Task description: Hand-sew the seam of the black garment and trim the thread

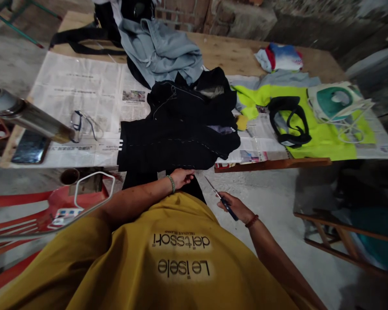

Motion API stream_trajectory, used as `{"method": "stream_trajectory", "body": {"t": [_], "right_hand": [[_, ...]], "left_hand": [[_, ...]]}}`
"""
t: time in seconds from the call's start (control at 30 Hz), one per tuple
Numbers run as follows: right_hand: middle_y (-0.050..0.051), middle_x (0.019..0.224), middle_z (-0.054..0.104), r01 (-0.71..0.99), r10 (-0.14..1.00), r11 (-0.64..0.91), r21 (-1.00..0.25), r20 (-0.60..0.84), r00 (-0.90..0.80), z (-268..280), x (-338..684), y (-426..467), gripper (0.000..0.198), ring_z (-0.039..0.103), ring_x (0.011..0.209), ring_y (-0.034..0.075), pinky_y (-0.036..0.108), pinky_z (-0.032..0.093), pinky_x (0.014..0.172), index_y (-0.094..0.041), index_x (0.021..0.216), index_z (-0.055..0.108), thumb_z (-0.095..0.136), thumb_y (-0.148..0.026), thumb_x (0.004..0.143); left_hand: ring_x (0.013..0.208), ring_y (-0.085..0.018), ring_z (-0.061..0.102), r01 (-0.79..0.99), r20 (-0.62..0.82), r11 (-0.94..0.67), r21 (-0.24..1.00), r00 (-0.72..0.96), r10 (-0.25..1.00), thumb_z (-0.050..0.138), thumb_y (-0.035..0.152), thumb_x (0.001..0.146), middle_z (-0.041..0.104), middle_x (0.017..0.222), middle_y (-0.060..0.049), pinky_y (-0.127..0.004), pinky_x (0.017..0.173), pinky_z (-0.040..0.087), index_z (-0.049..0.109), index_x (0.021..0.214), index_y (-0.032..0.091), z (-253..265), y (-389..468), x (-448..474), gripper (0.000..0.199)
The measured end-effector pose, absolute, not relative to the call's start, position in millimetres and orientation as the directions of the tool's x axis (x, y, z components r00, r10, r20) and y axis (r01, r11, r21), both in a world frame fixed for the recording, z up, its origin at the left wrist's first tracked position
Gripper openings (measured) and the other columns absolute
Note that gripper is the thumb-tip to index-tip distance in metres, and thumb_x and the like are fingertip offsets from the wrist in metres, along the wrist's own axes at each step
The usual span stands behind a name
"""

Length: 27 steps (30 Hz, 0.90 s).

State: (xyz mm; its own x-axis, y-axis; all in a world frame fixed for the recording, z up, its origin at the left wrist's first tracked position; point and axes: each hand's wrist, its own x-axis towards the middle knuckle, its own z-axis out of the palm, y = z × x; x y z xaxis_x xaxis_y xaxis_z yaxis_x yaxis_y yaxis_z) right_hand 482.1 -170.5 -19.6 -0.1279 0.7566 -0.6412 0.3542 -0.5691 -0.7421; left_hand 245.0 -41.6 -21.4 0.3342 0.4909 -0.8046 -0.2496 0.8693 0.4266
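A black garment [177,129] with white basting stitches lies across the near edge of the table. My left hand [181,177] is just below its front edge, thumb and fingertips pinched together. Whatever they may hold is too small to make out. To the right, my right hand [234,206] is closed around a pair of scissors [229,208] with dark blue handles. The slim blades look closed and point up and left toward my left hand, apart from the cloth.
Newspaper [80,94] covers much of the table. Glasses [84,122], a metal flask [35,116] and a phone [30,148] lie left. Grey cloth [161,51] is behind. An iron [336,101] and black strap [289,140] rest on yellow fabric [336,148]. A red chair [63,198] stands left.
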Motion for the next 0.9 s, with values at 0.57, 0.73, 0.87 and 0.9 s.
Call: {"method": "stream_trajectory", "body": {"t": [0.57, 0.73, 0.87, 0.9], "right_hand": [[0.0, 0.068, 0.049, -0.386, 0.745, -0.667, -0.637, -0.583, -0.326, 13.5, 426.3, -130.8, 0.047, 0.036, 0.047, 0.009, 0.024, 0.03, 0.045, -0.019, 0.105, 0.058, 0.047, -0.059, 0.082], [-0.001, 0.066, 0.043, -0.447, 0.773, -0.632, -0.633, -0.559, -0.302, 12.8, 411.8, -123.5, 0.049, 0.028, 0.047, 0.009, 0.024, 0.027, 0.044, -0.021, 0.102, 0.059, 0.039, -0.061, 0.084], [0.0, 0.067, 0.045, -0.382, 0.791, -0.612, -0.692, -0.544, -0.282, 12.7, 408.3, -122.6, 0.052, 0.031, 0.048, 0.01, 0.024, 0.03, 0.044, -0.021, 0.104, 0.057, 0.035, -0.064, 0.085], [0.0, 0.068, 0.047, -0.346, 0.793, -0.609, -0.714, -0.543, -0.278, 10.7, 410.1, -123.3, 0.053, 0.034, 0.049, 0.01, 0.025, 0.032, 0.045, -0.021, 0.105, 0.057, 0.036, -0.065, 0.084]], "left_hand": [[0.046, -0.004, 0.047, -0.119, -0.791, 0.834, 0.538, 0.269, 0.549, 0.06, 0.007, 0.081, 0.054, 0.063, 0.001, -0.018, 0.041, 0.026, 0.053, 0.069, 0.011, -21.4, -40.1, 243.9, 0.014], [0.047, -0.005, 0.046, -0.088, -0.795, 0.819, 0.567, 0.203, 0.572, 0.066, 0.008, 0.076, 0.054, 0.062, 0.001, -0.019, 0.041, 0.027, 0.055, 0.068, 0.012, -27.3, -38.7, 244.2, 0.015], [0.046, -0.005, 0.046, -0.112, -0.771, 0.8, 0.59, 0.215, 0.599, 0.071, 0.01, 0.073, 0.053, 0.061, 0.002, -0.018, 0.04, 0.026, 0.054, 0.065, 0.012, -29.2, -40.1, 243.4, 0.019], [0.046, -0.005, 0.046, -0.125, -0.761, 0.797, 0.591, 0.243, 0.602, 0.071, 0.01, 0.073, 0.054, 0.061, 0.001, -0.018, 0.04, 0.026, 0.055, 0.065, 0.011, -28.6, -41.0, 242.6, 0.018]]}}
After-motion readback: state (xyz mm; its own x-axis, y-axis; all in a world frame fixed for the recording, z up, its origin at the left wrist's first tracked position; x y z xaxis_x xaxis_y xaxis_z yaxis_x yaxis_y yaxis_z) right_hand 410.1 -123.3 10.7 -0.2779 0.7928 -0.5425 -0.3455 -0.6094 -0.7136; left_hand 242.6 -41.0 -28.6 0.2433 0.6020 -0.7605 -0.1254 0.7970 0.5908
